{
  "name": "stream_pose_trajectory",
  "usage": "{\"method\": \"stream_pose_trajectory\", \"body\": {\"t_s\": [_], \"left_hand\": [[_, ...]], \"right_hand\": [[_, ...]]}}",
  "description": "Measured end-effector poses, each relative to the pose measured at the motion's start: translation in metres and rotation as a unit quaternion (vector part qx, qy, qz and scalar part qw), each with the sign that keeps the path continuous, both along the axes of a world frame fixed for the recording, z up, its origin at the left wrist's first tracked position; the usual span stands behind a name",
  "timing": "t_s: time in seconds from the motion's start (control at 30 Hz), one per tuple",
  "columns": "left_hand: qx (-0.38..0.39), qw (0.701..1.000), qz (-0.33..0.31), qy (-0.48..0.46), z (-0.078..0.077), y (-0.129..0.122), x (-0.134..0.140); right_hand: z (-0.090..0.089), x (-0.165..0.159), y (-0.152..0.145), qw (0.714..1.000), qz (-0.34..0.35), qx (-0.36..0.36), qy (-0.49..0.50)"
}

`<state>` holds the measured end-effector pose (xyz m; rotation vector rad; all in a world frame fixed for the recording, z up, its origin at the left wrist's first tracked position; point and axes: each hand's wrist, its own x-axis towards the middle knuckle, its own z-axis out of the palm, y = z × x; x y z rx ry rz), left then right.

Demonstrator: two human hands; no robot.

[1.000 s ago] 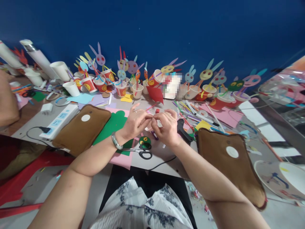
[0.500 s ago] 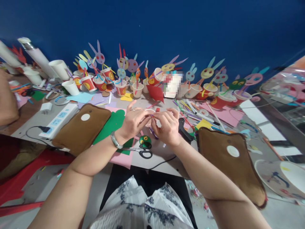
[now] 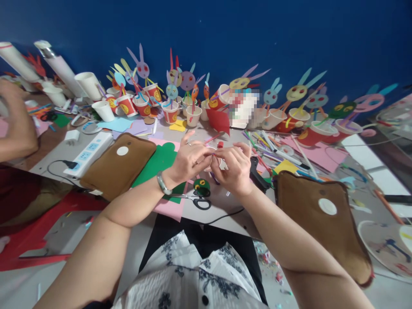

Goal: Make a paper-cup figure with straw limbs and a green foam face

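Note:
My left hand and my right hand meet fingertip to fingertip above the table, pinching a thin pink paper strip between them. A small white paper cup sits mostly hidden behind the fingers. Just below the hands lie a green paper face disc and black-handled scissors. A green paper sheet and a pink sheet lie under my left wrist, which wears a grey bracelet.
Two brown pads flank me, one to the left and one to the right. A row of paper-cup rabbits lines the blue wall. A black glue gun, a white power strip and strewn straws surround the hands. Another person's arm is at left.
My hands stay together at the same work; the fingers have shifted slightly on the strip. The view has swung a little, so everything sits slightly further right and lower.

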<state>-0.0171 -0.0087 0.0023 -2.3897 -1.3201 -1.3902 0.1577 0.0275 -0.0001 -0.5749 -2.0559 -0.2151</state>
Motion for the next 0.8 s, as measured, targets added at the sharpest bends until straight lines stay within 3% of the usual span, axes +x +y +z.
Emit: {"method": "stream_pose_trajectory", "body": {"t_s": [0.4, 0.8], "left_hand": [[-0.036, 0.998, -0.039, -0.014, -0.0012, 0.0038, -0.0027], [0.008, 0.999, -0.016, -0.029, -0.0031, 0.0060, -0.0020]], "right_hand": [[0.0022, -0.0020, 0.0006, 0.986, 0.037, -0.154, 0.060], [0.0020, 0.0012, -0.0015, 1.000, -0.009, -0.013, 0.006]]}}
